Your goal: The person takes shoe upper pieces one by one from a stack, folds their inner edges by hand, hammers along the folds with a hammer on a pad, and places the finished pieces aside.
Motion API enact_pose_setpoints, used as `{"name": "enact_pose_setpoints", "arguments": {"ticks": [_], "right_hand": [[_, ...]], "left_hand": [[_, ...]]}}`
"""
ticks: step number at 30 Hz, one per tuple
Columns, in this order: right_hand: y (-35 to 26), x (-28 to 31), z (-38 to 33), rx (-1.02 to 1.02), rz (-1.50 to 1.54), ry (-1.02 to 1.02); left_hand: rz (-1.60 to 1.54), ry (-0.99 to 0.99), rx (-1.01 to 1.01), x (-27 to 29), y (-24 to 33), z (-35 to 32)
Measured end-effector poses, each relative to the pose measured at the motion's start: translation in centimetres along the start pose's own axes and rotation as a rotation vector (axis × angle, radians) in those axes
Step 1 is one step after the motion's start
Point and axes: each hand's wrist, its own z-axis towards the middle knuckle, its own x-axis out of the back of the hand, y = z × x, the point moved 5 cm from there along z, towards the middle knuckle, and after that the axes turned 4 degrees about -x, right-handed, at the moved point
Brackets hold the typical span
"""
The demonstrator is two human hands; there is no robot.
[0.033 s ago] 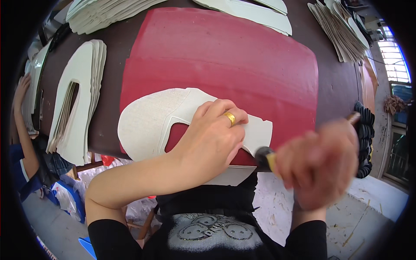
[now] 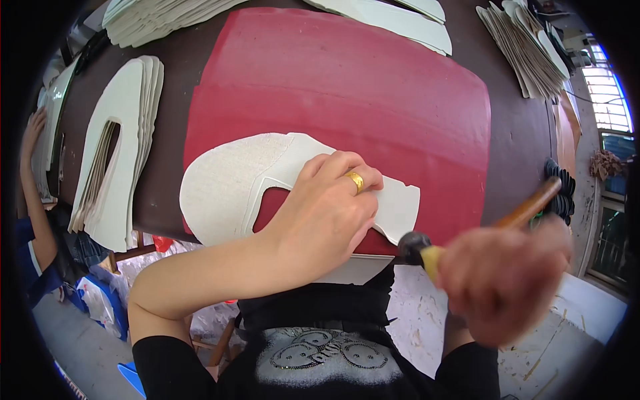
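Left grip (image 2: 331, 200) atop white piece (image 2: 223, 183), closure unclear; right grip (image 2: 503, 280) clenched round wooden-handled tool (image 2: 415, 248) beside piece's corner.

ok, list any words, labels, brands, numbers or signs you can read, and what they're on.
Black shirt: lettering in the chest graphic, partly folded, not clearly readable.
Strip at the lower-left rim: lettering, cut off and too small to read.
White piece, red mat: no lettering seen.
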Motion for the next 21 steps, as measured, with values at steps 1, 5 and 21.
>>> {"name": "enact_pose_setpoints", "arguments": {"ticks": [1, 5, 21], "right_hand": [[-0.8, 0.3, -0.4, 0.091, 0.102, -0.013], [3.9, 0.3, 0.5, -0.076, 0.256, 0.202], [1.9, -1.4, 2.1, 0.186, 0.152, -0.053]], "left_hand": [[-0.011, 0.01, -0.004, 0.1, 0.0, 0.3], [0.069, -0.033, -0.11, 2.3, -1.1, -0.7], [0.259, -0.012, -0.092, 3.9, -1.6, -1.5]]}}
